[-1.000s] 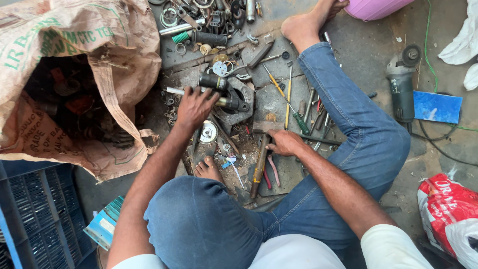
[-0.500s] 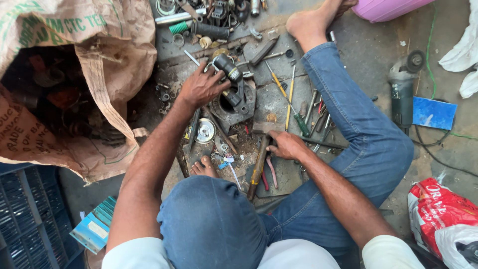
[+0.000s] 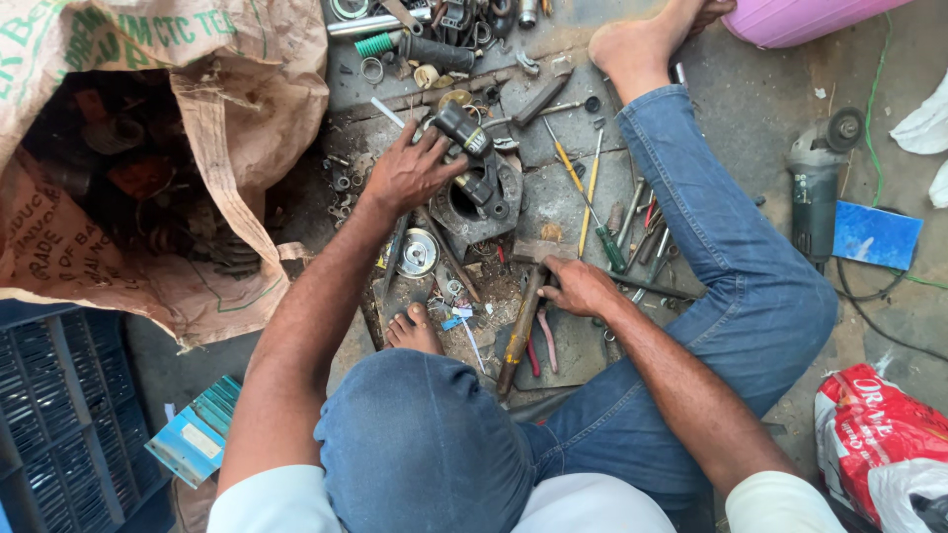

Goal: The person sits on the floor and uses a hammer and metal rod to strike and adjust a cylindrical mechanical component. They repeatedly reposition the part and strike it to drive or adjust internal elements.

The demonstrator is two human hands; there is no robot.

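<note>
- Left hand (image 3: 410,173), fingers spread open, rests on a dark cylindrical part (image 3: 464,128) atop a metal housing (image 3: 484,202) at upper centre
- Right hand (image 3: 578,286), centre frame, fingers closed around a wooden-handled hammer (image 3: 520,316) on the floor

Floor workshop: scattered tools (image 3: 592,212), angle grinder (image 3: 816,192).
</note>
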